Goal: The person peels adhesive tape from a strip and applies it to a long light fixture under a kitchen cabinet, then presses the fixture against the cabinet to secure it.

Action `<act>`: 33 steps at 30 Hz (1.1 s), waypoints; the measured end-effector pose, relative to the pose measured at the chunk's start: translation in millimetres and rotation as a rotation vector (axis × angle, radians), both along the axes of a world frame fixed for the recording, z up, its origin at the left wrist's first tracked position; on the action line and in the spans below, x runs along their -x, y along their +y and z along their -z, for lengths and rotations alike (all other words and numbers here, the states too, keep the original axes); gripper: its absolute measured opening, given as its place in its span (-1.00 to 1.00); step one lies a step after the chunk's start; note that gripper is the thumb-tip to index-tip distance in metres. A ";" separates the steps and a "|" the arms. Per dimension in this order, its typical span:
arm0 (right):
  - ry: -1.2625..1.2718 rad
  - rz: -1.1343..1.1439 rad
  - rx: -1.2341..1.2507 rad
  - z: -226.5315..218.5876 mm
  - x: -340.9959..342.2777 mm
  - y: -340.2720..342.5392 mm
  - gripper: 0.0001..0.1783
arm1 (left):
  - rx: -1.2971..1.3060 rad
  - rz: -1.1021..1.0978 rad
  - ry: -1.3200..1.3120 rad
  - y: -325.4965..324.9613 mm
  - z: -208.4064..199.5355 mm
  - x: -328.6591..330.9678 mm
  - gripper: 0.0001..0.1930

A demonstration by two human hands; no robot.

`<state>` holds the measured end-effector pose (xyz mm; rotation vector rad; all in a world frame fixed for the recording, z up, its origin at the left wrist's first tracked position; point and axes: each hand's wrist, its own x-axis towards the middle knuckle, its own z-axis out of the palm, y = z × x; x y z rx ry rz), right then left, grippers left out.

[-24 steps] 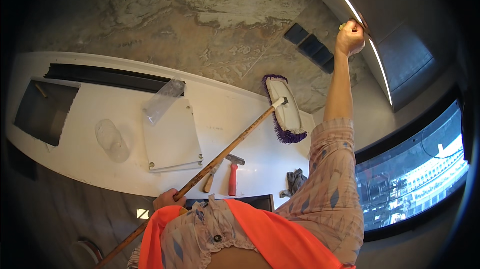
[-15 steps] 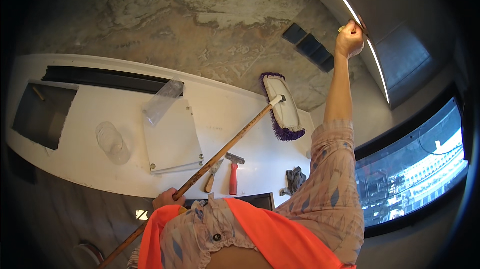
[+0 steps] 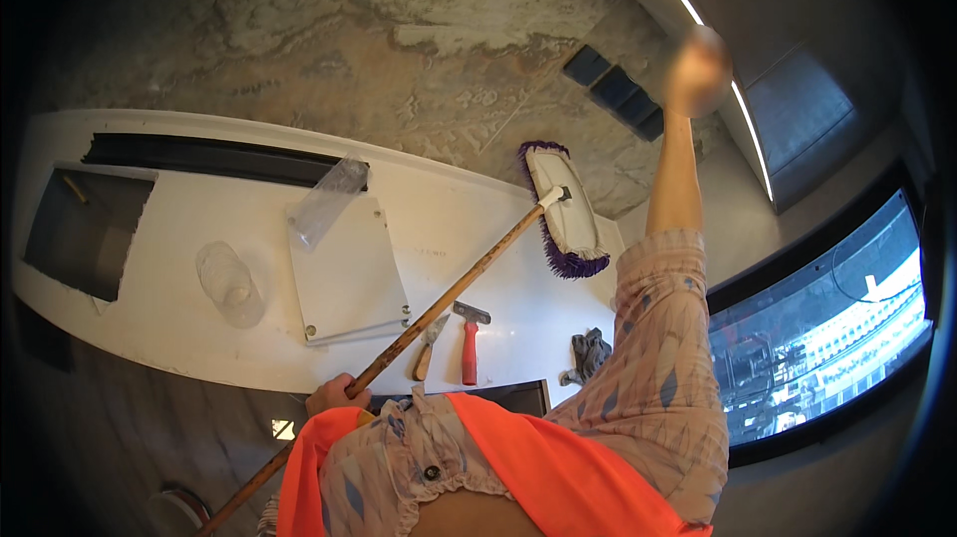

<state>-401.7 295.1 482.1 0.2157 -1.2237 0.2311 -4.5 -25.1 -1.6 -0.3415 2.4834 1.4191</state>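
Observation:
My left hand (image 3: 331, 395) is closed around the wooden handle (image 3: 449, 295) of a flat mop, low at the counter's front edge. The handle slants up to the right, to a pale mop head (image 3: 560, 213) with purple fringe at the counter's back edge, by the stone wall. Whether the head touches the wall, I cannot tell. My right arm is stretched up, and my right hand (image 3: 696, 70) is beside the lit strip (image 3: 754, 133) under the upper cabinet. That hand is blurred, so its fingers do not show.
The white counter (image 3: 269, 208) holds a red-handled scraper (image 3: 470, 350), a putty knife (image 3: 427, 353), crumpled dark cloth (image 3: 588, 356), a white panel (image 3: 349, 283), a clear plastic sleeve (image 3: 329, 203) and a clear container (image 3: 229, 285). A square cutout (image 3: 85, 238) is at left; a window (image 3: 827, 323) stands at right.
My right hand, a closed fist at the cabinet's lit edge before, is now blurred and at nearly the same spot. The mop and my left hand have hardly moved.

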 end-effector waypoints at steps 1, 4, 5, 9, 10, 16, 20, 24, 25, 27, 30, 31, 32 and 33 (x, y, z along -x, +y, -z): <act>-0.054 -0.035 0.012 -1.1 2.5 5.7 -0.73 | 0.001 0.014 -0.006 -0.6 1.8 1.1 -0.67; -0.064 -0.029 0.011 -4.7 8.7 13.3 -0.74 | -0.005 0.024 -0.042 -2.8 2.1 0.6 -0.66; -0.053 0.014 0.033 -5.9 12.8 12.8 -0.74 | -0.008 0.021 -0.057 -3.7 1.4 0.0 -0.66; -0.070 0.124 0.147 -3.8 16.4 13.2 -0.73 | 0.016 0.041 -0.044 -4.7 -1.8 -0.5 -0.66; -0.084 0.033 0.132 -1.5 5.1 0.0 -0.72 | 0.017 0.038 -0.054 -5.4 -2.8 -1.1 -0.66; -0.289 0.061 0.288 2.9 32.3 4.7 -0.69 | 0.062 0.009 -0.068 -4.9 -1.4 0.1 -0.67; -0.139 0.006 0.238 -17.7 59.6 37.1 -0.75 | 0.009 0.003 -0.057 1.0 -4.5 5.2 -0.66; -0.062 -0.031 0.278 -27.3 64.1 26.6 -0.81 | 0.044 -0.002 -0.041 -0.9 -5.3 4.7 -0.67; -0.038 -0.018 0.303 -27.0 63.4 24.0 -0.82 | 0.054 0.002 -0.040 -2.3 -6.5 4.8 -0.68; -0.002 -0.015 0.350 -26.6 65.1 14.7 -0.83 | 0.075 0.004 -0.040 -3.7 -6.3 3.1 -0.69; 0.027 -0.061 0.375 -27.1 66.5 9.7 -0.83 | 0.108 0.012 -0.046 -8.3 -7.8 0.6 -0.68; 0.020 -0.087 0.389 -27.2 67.9 13.0 -0.83 | 0.119 0.024 -0.053 -10.8 -9.4 -1.1 -0.67; 0.014 -0.112 0.403 -26.7 67.9 18.4 -0.81 | 0.130 0.038 -0.060 -13.2 -11.7 -2.5 -0.66; -0.036 -0.082 0.456 -23.8 69.1 15.9 -0.81 | 0.140 0.061 -0.065 -15.5 -18.3 0.2 -0.66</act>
